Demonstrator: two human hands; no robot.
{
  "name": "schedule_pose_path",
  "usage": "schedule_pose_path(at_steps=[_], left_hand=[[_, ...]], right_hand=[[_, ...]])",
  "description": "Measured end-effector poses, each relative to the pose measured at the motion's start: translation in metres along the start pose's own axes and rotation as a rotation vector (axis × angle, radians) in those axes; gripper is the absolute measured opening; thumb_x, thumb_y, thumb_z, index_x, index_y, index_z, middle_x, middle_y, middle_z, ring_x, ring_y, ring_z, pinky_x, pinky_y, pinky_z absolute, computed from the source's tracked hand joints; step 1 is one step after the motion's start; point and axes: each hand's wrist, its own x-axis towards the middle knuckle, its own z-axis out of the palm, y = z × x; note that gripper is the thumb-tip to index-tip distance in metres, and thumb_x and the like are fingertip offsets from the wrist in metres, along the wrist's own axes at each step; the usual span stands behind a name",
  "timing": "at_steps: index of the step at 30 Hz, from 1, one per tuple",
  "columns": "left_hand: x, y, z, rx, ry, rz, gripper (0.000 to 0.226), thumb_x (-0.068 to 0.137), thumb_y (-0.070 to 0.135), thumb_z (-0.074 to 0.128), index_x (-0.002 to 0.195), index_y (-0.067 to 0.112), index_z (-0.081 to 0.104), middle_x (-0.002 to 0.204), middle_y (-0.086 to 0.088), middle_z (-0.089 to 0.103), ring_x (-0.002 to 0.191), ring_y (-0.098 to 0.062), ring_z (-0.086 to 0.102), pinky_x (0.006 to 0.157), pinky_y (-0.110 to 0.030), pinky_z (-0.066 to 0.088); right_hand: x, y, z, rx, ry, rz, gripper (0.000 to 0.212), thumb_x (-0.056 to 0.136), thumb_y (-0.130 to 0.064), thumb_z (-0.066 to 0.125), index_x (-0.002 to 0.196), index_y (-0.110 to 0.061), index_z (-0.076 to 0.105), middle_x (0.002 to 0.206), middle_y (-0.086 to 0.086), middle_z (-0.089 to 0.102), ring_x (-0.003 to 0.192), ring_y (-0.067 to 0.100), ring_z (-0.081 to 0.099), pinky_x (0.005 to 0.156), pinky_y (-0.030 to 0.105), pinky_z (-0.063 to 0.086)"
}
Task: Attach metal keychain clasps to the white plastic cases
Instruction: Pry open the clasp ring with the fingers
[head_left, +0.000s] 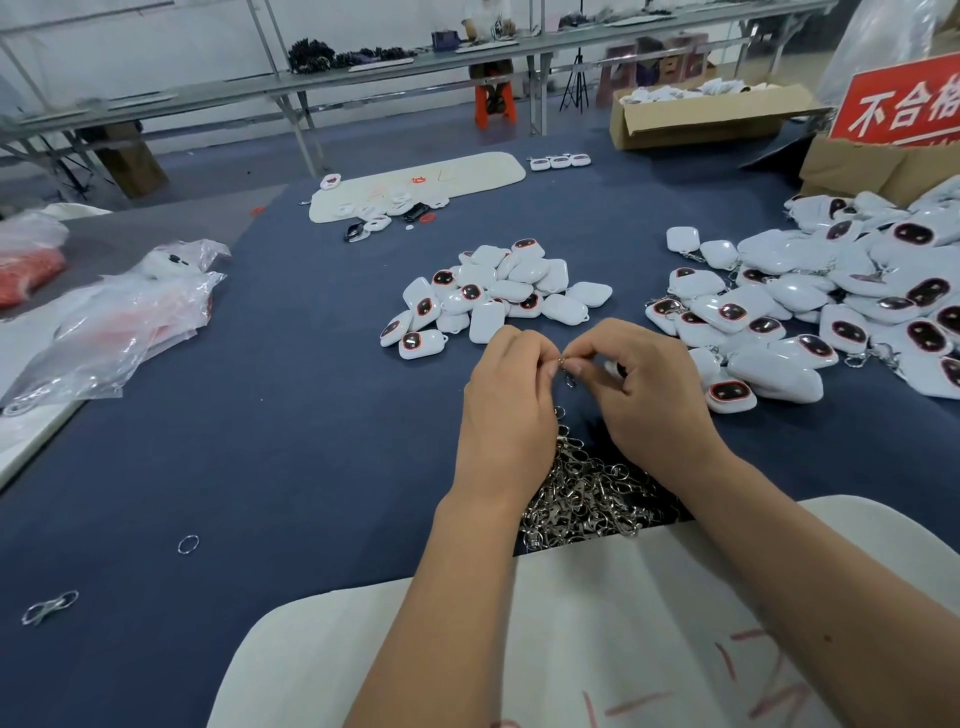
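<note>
My left hand (511, 400) and my right hand (641, 387) meet above the blue table, fingertips together, pinching one small metal keychain clasp (568, 366) between them. Its hook dangles below my fingers. A heap of silver clasps (587, 493) lies just under my wrists. A pile of white plastic cases (493, 296) with dark oval windows sits just beyond my hands. A larger pile of white cases (831, 306), several with clasps hanging from them, spreads to the right.
A white board (571, 634) lies at the near edge under my forearms. Loose rings (188, 544) and a clasp (49, 607) lie at the near left. Plastic bags (119, 317) sit at the left, cardboard boxes (706, 117) and a red sign (904, 101) at the far right.
</note>
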Motion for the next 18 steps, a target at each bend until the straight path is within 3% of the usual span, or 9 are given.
schedule_pose_path(at_steps=[11,16,18], left_hand=[[0.0007,0.0006,-0.001,-0.089,0.022,-0.043,0.018,0.1,0.003,0.054,0.086,0.013,0.059,0.09,0.001,0.058,0.076,-0.024,0.06,0.071,-0.046,0.051],[0.0011,0.0018,0.0001,-0.141,0.041,-0.055,0.019,0.101,0.0,0.052,0.086,0.009,0.059,0.087,-0.001,0.058,0.067,-0.013,0.06,0.061,-0.017,0.045],[0.0017,0.0021,-0.0005,-0.161,0.036,-0.046,0.019,0.1,-0.002,0.052,0.086,0.008,0.059,0.087,-0.003,0.058,0.066,-0.012,0.06,0.06,-0.012,0.043]], right_hand=[[-0.0002,-0.0039,-0.0047,-0.072,0.059,-0.122,0.009,0.094,-0.008,0.072,0.088,-0.014,0.076,0.085,-0.003,0.07,0.077,0.02,0.063,0.068,0.042,0.049],[-0.0008,-0.0059,-0.0052,-0.038,0.083,-0.145,0.009,0.095,-0.006,0.071,0.089,-0.011,0.076,0.086,-0.001,0.07,0.08,0.019,0.064,0.071,0.04,0.05],[-0.0011,-0.0057,-0.0055,-0.022,0.083,-0.147,0.009,0.095,-0.005,0.071,0.089,-0.01,0.076,0.086,-0.001,0.07,0.079,0.018,0.064,0.07,0.04,0.05]])
